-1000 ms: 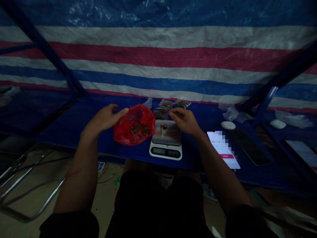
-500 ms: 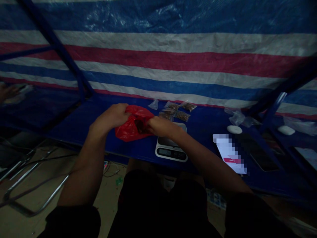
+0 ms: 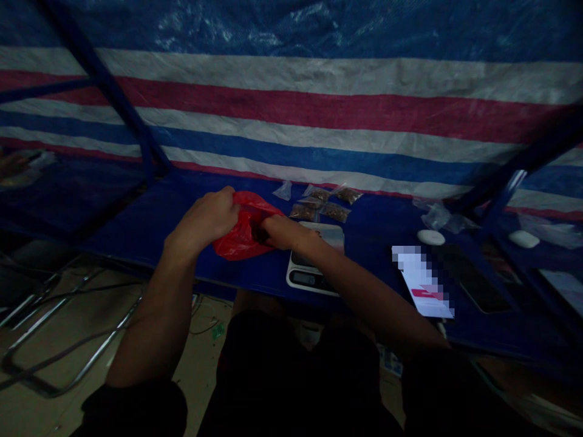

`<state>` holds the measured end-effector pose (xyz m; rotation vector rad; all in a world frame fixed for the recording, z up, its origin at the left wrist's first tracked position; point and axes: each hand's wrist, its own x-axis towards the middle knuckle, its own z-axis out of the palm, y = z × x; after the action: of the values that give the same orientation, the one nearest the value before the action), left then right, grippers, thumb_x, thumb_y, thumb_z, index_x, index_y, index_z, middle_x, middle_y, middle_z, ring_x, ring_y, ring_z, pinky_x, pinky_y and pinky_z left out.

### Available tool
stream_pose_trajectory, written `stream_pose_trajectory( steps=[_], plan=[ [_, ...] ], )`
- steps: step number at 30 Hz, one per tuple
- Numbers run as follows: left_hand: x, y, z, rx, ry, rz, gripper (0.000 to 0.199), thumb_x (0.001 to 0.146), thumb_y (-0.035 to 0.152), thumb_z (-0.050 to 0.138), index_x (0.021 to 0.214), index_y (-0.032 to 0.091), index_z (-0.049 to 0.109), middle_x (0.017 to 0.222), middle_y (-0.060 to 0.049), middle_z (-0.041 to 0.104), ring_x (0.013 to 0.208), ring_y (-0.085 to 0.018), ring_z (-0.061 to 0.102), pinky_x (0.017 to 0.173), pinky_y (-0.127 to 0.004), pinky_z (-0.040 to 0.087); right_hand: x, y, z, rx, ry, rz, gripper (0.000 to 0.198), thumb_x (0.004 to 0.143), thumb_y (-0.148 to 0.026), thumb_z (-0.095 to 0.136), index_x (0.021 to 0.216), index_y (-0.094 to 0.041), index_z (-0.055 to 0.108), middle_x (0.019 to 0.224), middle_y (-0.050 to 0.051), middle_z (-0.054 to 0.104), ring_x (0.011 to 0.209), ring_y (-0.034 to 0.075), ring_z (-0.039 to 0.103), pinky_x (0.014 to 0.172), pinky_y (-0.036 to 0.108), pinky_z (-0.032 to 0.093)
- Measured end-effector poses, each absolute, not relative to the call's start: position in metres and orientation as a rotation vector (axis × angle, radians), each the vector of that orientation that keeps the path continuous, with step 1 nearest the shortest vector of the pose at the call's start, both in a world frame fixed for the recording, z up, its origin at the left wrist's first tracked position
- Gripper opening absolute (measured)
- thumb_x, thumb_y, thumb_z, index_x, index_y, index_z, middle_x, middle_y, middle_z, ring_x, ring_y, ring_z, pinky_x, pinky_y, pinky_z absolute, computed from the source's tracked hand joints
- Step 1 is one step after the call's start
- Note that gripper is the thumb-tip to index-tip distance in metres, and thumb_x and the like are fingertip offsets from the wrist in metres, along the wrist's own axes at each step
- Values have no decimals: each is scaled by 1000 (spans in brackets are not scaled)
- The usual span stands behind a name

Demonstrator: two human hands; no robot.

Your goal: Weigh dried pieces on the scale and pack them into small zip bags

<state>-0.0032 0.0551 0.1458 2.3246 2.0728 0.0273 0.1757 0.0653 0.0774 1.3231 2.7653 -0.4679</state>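
My left hand (image 3: pixel 217 212) grips the rim of a red plastic bag (image 3: pixel 239 240), its fingers closed on the film. Into the bag's open mouth reaches my right hand (image 3: pixel 280 232); its fingertips are hidden in there, beside dark contents too dim to name. Under my right wrist stands a white digital scale (image 3: pixel 296 280) with a lit display. A few small dark bits (image 3: pixel 318 233) seem to lie on its plate, partly covered by my arm. Behind the scale lie several small clear zip bags (image 3: pixel 336 212) of brown bits, with an apparently empty clear bag (image 3: pixel 284 190) to their left.
A lit phone (image 3: pixel 423 285) and a dark phone (image 3: pixel 485 285) lie on the blue table (image 3: pixel 368 230) at right, near a white rounded case (image 3: pixel 430 237) and crumpled clear bags (image 3: pixel 437 215). Blue frame bars (image 3: pixel 122 109) stand before a striped tarp. Another person's hand (image 3: pixel 13 165) shows far left.
My right hand has shifted slightly left, deeper into the red bag's mouth. More of the scale's plate shows now. My left hand keeps its hold on the bag.
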Motion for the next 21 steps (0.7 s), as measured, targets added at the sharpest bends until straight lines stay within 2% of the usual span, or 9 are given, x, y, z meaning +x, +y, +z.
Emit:
stream_pose_trajectory(
  steps=[3,6,9,12,14,16,19,21],
  plan=[
    [-8,51,142,2282,2070,-1,39,102,40,47,126,15,67,113,-19,79,103,-36,76,86,-42,58,178,67,78,1310,2775,-460,28,95,-12,67,120,-8,78,126,20,78,113,29,76,90,30,55],
    [-9,43,134,2319,2032,113,56,98,51,61,139,13,58,128,-20,72,115,-38,71,95,-45,57,179,66,82,1303,2770,-466,27,95,-10,65,118,-9,79,126,19,79,114,28,76,91,30,55],
    [0,25,135,2518,1993,418,63,94,40,71,147,13,52,143,-20,61,132,-39,59,110,-50,51,179,66,84,1317,2770,-476,29,94,-6,62,119,-8,78,125,20,78,113,27,75,93,30,55],
    [16,2,140,2726,1756,638,41,97,22,60,138,16,62,140,-17,62,134,-39,56,112,-53,49,180,67,79,1390,2830,-506,34,93,-3,61,124,-5,75,125,22,78,107,26,76,89,30,55],
    [25,-7,139,2782,1519,574,33,97,15,54,126,18,69,131,-15,68,127,-34,61,110,-49,52,183,69,75,1367,2916,-568,33,92,-3,60,121,-6,76,122,20,79,103,25,75,87,30,54],
    [29,-8,131,2732,1388,360,32,97,11,50,118,19,73,122,-13,73,116,-30,68,105,-44,55,186,71,73,1302,2968,-613,29,91,-4,60,113,-8,79,115,17,81,99,24,74,85,30,53],
    [28,6,110,2574,1509,48,31,98,12,47,112,14,75,115,-17,77,106,-30,74,95,-41,57,193,72,77,1324,2936,-591,25,87,-4,61,101,-8,82,107,17,82,91,23,74,78,29,50],
    [25,17,97,2490,1597,33,26,99,18,54,113,13,75,117,-19,78,106,-32,75,92,-39,57,197,71,82,1369,2899,-611,25,85,-3,61,98,-8,83,101,17,83,84,21,73,72,28,47]
  ],
)
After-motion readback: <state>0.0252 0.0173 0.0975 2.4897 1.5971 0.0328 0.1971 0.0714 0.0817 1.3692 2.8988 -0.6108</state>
